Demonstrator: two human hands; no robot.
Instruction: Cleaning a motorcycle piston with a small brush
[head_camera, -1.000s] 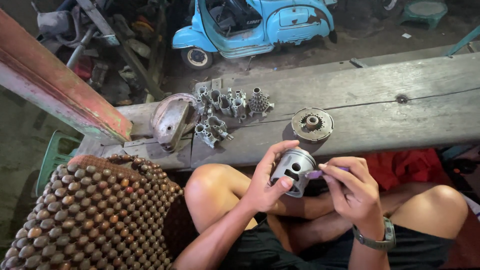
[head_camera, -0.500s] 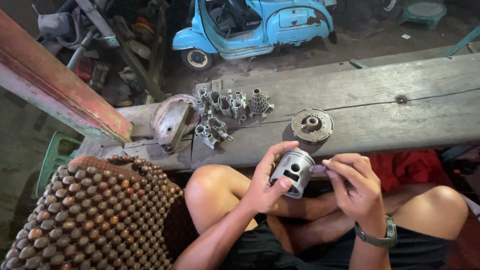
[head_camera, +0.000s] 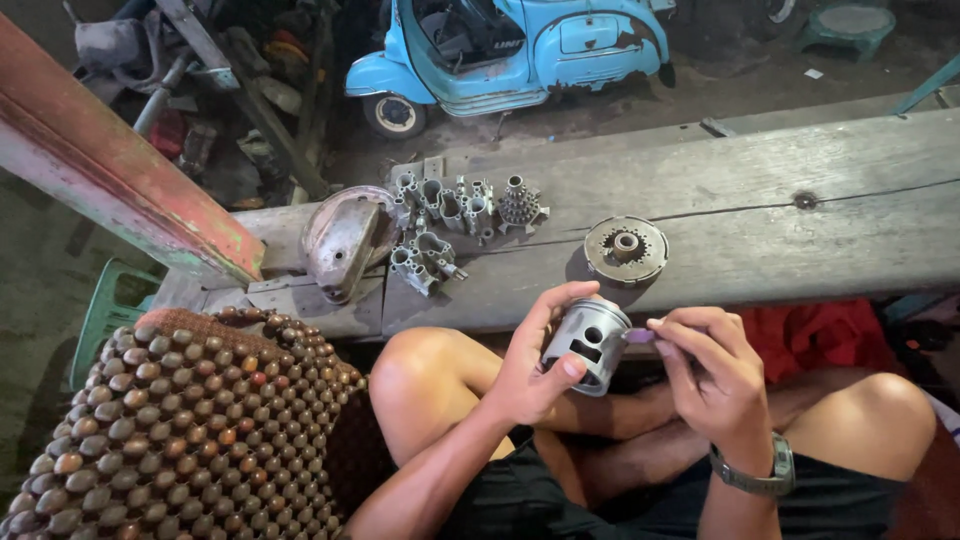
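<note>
My left hand (head_camera: 535, 360) grips a grey metal piston (head_camera: 587, 343) by its skirt, held over my crossed legs with the pin hole facing up. My right hand (head_camera: 705, 368) pinches a small purple piece (head_camera: 638, 336) against the piston's crown side; a watch is on that wrist. What the purple piece is cannot be made out.
A worn wooden bench (head_camera: 800, 230) runs in front of my knees, bearing a round clutch-like disc (head_camera: 626, 249), a cluster of small metal engine parts (head_camera: 450, 215) and a domed metal cover (head_camera: 343, 240). A beaded seat mat (head_camera: 180, 420) lies at left; a blue scooter (head_camera: 510, 50) stands beyond.
The hands and piston have barely shifted; my right fingers keep working the purple piece against the piston.
</note>
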